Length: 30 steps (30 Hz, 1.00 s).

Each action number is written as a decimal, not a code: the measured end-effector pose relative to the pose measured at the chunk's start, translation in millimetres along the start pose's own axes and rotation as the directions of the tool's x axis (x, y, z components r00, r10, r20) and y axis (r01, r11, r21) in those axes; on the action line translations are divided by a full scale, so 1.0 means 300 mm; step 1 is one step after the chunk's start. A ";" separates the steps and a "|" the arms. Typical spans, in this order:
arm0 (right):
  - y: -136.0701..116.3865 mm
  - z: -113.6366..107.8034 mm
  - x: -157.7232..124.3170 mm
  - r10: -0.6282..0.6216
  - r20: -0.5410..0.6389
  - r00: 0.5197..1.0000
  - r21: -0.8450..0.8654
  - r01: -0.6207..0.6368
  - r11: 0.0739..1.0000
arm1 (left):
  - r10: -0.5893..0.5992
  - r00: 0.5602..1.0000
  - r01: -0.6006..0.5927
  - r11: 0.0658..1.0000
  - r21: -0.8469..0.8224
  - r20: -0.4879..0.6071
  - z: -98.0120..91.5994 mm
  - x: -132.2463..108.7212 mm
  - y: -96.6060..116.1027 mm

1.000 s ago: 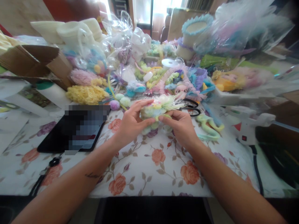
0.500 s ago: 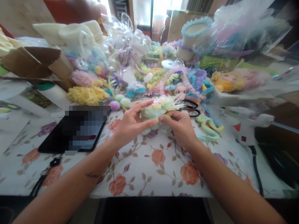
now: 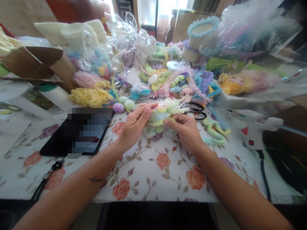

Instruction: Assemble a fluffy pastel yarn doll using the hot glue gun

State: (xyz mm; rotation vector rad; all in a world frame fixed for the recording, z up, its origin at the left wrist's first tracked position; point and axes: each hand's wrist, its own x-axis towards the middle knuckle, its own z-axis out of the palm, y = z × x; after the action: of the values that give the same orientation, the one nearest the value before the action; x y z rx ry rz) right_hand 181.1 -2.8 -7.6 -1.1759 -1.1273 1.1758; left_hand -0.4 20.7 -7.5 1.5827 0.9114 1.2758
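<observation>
Both hands hold a fluffy pastel bundle of green, yellow, blue and pink tufts [image 3: 161, 115] just above the flowered tablecloth [image 3: 158, 172]. My left hand [image 3: 134, 126] presses its fingers against the bundle's left side. My right hand [image 3: 185, 127] pinches the bundle's lower right edge between thumb and fingers. Thin pale fibres stick out of the bundle's top right.
A black tablet [image 3: 76, 134] lies to the left, black scissors [image 3: 196, 111] just behind the bundle. A doll head [image 3: 186, 92] sits among heaps of pastel pompoms and yarn. A white glue gun [image 3: 254, 131] lies right, a cardboard box [image 3: 40, 64] far left.
My left thumb has slid off the bundle's underside and the fingers now lie flatter against its left side. The right hand stays put.
</observation>
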 end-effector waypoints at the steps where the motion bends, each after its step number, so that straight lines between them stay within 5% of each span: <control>1: 0.001 0.001 0.001 0.002 0.000 1.000 0.003 -0.002 1.000 | 0.011 1.000 -0.011 1.000 0.011 0.001 0.001 0.000 0.005; 8: 0.000 0.004 -0.003 -0.001 -0.001 1.000 -0.016 0.001 1.000 | 0.059 0.998 -0.058 0.990 0.130 0.000 -0.002 -0.002 0.026; 30: 0.004 -0.003 -0.001 -0.051 -0.009 0.999 0.015 0.051 0.999 | -0.034 0.998 0.033 0.999 0.010 0.046 0.002 -0.002 0.018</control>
State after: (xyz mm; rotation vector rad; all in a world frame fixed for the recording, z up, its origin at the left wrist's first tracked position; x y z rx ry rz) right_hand 182.0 -3.0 -9.0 -1.1336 -1.1340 1.1380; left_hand 0.2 18.2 -2.6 1.5909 0.9120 1.2083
